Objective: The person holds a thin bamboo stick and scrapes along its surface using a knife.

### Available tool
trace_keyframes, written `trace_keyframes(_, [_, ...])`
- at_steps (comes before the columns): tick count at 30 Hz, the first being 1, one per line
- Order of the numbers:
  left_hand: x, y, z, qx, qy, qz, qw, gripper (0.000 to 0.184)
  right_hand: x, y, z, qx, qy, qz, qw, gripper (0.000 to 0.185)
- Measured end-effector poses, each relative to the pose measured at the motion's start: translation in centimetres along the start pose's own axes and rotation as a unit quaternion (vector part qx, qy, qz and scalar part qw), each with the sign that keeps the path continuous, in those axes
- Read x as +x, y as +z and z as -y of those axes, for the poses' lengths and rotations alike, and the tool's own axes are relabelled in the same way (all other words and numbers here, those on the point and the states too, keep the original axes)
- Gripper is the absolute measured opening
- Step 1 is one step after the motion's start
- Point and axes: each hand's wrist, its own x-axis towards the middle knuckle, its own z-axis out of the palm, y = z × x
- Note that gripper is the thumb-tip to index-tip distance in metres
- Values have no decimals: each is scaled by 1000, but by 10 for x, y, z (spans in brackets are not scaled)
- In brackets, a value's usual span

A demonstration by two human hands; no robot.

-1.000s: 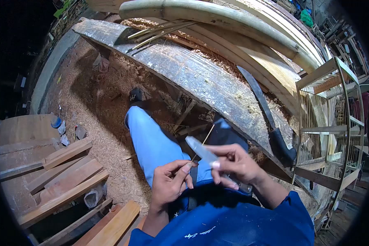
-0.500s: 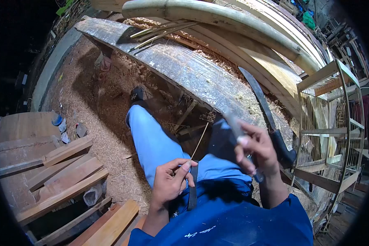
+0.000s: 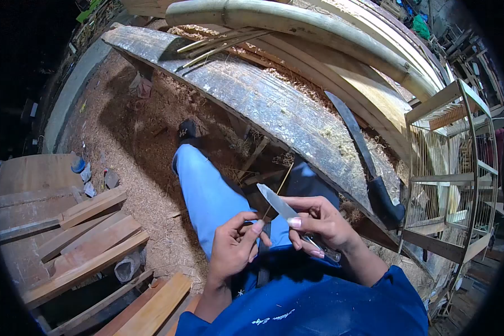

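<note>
A thin stick (image 3: 284,179) is up over the person's lap, its low end pinched by the thumb and fingers of the left hand (image 3: 235,243). The right hand (image 3: 326,225) grips a small knife (image 3: 278,203). Its blade crosses the stick, but I can't tell if they touch. Past the knees is a long bench (image 3: 252,92) with a big knife (image 3: 355,134) on it, near a cage (image 3: 451,177).
</note>
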Motion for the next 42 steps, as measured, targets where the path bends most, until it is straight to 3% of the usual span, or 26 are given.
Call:
trace_keyframes(7, [-3,-5,-3,20,17,-13,1000,18,3,13,-8,13,53,35,998,53])
trace_keyframes(16, [-3,-4,-4,20,20,-15,999,19,3,10,-6,-6,64,36,997,55])
trace_keyframes(21, [-4,-4,-8,28,9,-2,1000,20,3,5,0,-16,29,-14,999,57])
trace_keyframes(25, [-5,-6,-3,29,20,-4,999,21,2,16,-7,-6,66,37,997,55])
trace_keyframes(27, [-5,-6,-4,27,4,-9,1000,22,2,13,-3,-30,73,13,997,54])
trace_keyframes(35, [-5,-6,-6,26,3,3,1000,23,0,5,2,-13,1,-22,1000,54])
trace_keyframes(38, [-5,-4,-7,14,-1,-6,1000,23,1,14,-4,-22,82,21,996,53])
trace_keyframes(42, [-3,-6,-2,9,-4,3,1000,23,2,8,1,-35,57,6,998,54])
